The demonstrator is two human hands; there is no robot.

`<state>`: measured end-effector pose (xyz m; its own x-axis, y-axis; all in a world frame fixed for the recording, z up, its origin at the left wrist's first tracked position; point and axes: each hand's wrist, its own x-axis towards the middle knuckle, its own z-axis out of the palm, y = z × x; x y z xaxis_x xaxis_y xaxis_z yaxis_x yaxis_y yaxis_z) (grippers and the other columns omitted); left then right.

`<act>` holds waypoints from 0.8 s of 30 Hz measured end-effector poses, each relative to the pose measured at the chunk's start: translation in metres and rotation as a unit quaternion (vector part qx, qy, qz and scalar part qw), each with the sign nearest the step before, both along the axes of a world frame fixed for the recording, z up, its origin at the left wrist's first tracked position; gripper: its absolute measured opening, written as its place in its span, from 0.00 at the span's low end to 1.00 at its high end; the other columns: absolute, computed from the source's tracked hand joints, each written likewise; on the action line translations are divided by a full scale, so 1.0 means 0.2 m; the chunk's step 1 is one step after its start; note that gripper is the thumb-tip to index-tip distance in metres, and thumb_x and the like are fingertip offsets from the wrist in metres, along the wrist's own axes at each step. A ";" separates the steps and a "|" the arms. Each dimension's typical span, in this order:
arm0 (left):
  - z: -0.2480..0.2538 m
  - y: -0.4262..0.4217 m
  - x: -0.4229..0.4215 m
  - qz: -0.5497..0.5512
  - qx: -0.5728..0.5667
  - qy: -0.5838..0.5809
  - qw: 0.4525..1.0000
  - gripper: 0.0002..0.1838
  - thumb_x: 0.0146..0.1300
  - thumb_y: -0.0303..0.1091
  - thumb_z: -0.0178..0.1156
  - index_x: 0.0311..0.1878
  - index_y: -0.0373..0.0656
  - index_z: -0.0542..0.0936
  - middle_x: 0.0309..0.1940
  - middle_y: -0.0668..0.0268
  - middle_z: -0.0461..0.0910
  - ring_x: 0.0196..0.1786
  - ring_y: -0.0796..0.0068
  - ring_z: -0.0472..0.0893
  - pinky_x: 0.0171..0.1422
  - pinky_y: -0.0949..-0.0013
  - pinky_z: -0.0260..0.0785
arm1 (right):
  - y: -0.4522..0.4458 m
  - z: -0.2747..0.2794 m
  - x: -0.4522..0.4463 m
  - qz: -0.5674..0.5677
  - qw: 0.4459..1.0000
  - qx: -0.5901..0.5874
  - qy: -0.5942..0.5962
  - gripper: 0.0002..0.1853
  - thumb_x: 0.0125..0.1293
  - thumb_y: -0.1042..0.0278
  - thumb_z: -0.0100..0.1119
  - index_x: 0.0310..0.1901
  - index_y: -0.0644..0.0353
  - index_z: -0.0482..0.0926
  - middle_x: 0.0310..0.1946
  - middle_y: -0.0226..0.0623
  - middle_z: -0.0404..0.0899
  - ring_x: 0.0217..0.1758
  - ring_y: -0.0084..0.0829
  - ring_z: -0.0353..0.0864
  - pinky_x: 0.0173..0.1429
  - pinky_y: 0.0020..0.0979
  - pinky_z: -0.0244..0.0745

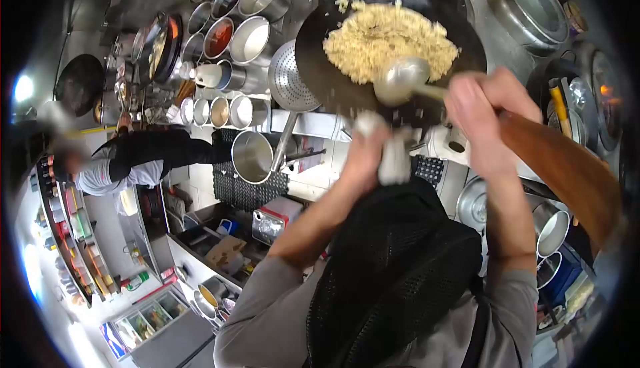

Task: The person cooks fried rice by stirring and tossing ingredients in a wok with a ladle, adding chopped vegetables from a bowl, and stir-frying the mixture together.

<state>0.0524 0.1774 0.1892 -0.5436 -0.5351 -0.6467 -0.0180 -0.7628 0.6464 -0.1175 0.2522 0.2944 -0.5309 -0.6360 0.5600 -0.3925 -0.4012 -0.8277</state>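
Rice (pixel 390 41), yellowish and loose, lies in a large dark wok (pixel 317 31) at the top centre. My left hand (pixel 365 155) is closed on a bunched white cloth (pixel 395 161) at the wok's near edge; any handle under it is hidden. My right hand (pixel 475 118) is closed round the handle of a metal ladle (pixel 402 80), its bowl against the near side of the rice. Another person's forearm (pixel 563 161) comes in from the right, and that person's hand (pixel 512 96) overlaps mine; what it holds is hidden.
A perforated strainer (pixel 292 78) rests left of the wok, beside a pot (pixel 252 157). Metal containers (pixel 250 39) with sauces stand at the upper left. A stacked pan (pixel 530 8) is at the upper right. Another person (pixel 133 161) works at the far left.
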 end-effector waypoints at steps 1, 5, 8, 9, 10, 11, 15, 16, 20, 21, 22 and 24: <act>-0.04 -0.12 -0.08 -0.024 -0.014 0.018 0.999 0.07 0.71 0.32 0.54 0.45 0.38 0.73 0.32 0.54 0.82 0.30 0.60 0.84 0.34 0.56 0.80 | -0.08 -0.09 0.03 -0.088 0.995 0.018 0.047 0.18 0.72 0.69 0.61 0.24 0.60 0.70 0.22 0.26 0.72 0.23 0.18 0.70 0.28 0.28 0.66; -0.70 0.07 0.00 0.034 -0.143 0.067 0.987 0.13 0.69 0.28 0.55 0.55 0.40 0.71 0.49 0.60 0.78 0.45 0.69 0.81 0.45 0.64 0.79 | -0.32 -0.19 -0.15 -0.063 0.994 0.088 0.002 0.23 0.70 0.56 0.65 0.22 0.58 0.69 0.15 0.34 0.70 0.17 0.29 0.65 0.25 0.31 0.63; -0.27 0.09 0.09 -0.018 -0.076 0.086 0.993 0.20 0.70 0.30 0.54 0.63 0.40 0.69 0.54 0.56 0.79 0.47 0.64 0.84 0.51 0.59 0.81 | -0.12 -0.01 -0.08 -0.066 0.983 -0.086 0.151 0.17 0.62 0.76 0.70 0.21 0.56 0.70 0.14 0.33 0.71 0.14 0.27 0.69 0.21 0.31 0.64; -0.25 0.09 0.10 -0.007 -0.052 0.053 0.997 0.20 0.70 0.31 0.54 0.63 0.39 0.70 0.49 0.56 0.82 0.45 0.63 0.85 0.48 0.58 0.82 | -0.05 -0.02 -0.06 0.002 0.991 -0.075 0.112 0.16 0.60 0.78 0.70 0.22 0.56 0.71 0.15 0.34 0.73 0.14 0.29 0.72 0.22 0.30 0.65; -0.13 0.04 0.02 0.003 -0.016 0.064 0.998 0.17 0.70 0.34 0.55 0.59 0.38 0.73 0.45 0.56 0.82 0.42 0.63 0.86 0.46 0.58 0.82 | -0.04 -0.05 0.00 -0.014 0.995 -0.063 0.082 0.15 0.61 0.76 0.70 0.22 0.56 0.72 0.16 0.34 0.74 0.15 0.31 0.73 0.23 0.31 0.66; -0.03 -0.12 -0.12 0.008 0.011 0.080 0.997 0.16 0.70 0.37 0.56 0.55 0.37 0.76 0.41 0.56 0.83 0.38 0.63 0.86 0.43 0.58 0.83 | -0.06 -0.09 0.05 -0.036 0.996 -0.058 0.056 0.15 0.62 0.73 0.71 0.22 0.57 0.72 0.16 0.35 0.74 0.15 0.33 0.73 0.23 0.31 0.66; -0.58 0.00 -0.19 0.040 -0.180 0.048 0.982 0.17 0.68 0.29 0.55 0.58 0.37 0.74 0.51 0.59 0.80 0.51 0.65 0.84 0.56 0.63 0.79 | -0.40 -0.30 -0.29 -0.133 0.988 0.082 0.020 0.20 0.69 0.62 0.67 0.22 0.58 0.72 0.16 0.30 0.72 0.20 0.23 0.71 0.28 0.29 0.67; -0.60 0.02 -0.11 0.002 -0.198 0.072 0.977 0.17 0.62 0.22 0.51 0.55 0.35 0.75 0.49 0.62 0.79 0.52 0.71 0.79 0.56 0.68 0.75 | -0.41 -0.21 -0.32 -0.118 0.993 0.020 -0.009 0.20 0.70 0.63 0.67 0.22 0.57 0.72 0.16 0.29 0.72 0.21 0.19 0.69 0.27 0.28 0.65; -0.52 -0.10 -0.13 0.029 -0.115 0.086 0.989 0.17 0.65 0.22 0.52 0.58 0.36 0.71 0.48 0.60 0.80 0.51 0.66 0.83 0.54 0.61 0.80 | -0.36 0.28 -0.50 0.044 0.990 -0.122 -0.053 0.21 0.74 0.61 0.55 0.21 0.54 0.65 0.15 0.24 0.61 0.18 0.19 0.59 0.24 0.27 0.55; -0.43 -0.20 -0.22 0.056 -0.066 0.059 0.994 0.15 0.66 0.23 0.52 0.55 0.36 0.72 0.48 0.59 0.80 0.49 0.66 0.83 0.51 0.59 0.81 | -0.34 0.40 -0.57 0.125 0.984 -0.128 -0.013 0.22 0.76 0.59 0.50 0.21 0.53 0.61 0.15 0.23 0.57 0.18 0.21 0.56 0.24 0.29 0.53; -0.50 -0.35 -0.28 0.016 -0.019 0.072 0.997 0.12 0.68 0.24 0.53 0.54 0.39 0.71 0.48 0.59 0.79 0.46 0.68 0.84 0.45 0.60 0.82 | -0.33 0.52 -0.64 0.209 0.969 -0.129 0.023 0.24 0.77 0.56 0.45 0.20 0.51 0.58 0.14 0.23 0.52 0.17 0.23 0.54 0.24 0.31 0.51; -0.63 -0.46 -0.38 0.010 -0.033 0.124 0.992 0.15 0.67 0.25 0.55 0.56 0.40 0.71 0.48 0.59 0.79 0.44 0.66 0.84 0.40 0.61 0.82 | -0.40 0.59 -0.71 0.291 0.940 -0.142 0.110 0.24 0.77 0.54 0.42 0.20 0.50 0.57 0.14 0.23 0.49 0.17 0.24 0.52 0.25 0.32 0.50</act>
<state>-0.0237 0.0852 0.0622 -0.6707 -0.5833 -0.4581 0.1617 -0.7178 0.6772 -0.2603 0.1719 0.4117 0.0077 -0.5914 0.8063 -0.1874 -0.7929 -0.5798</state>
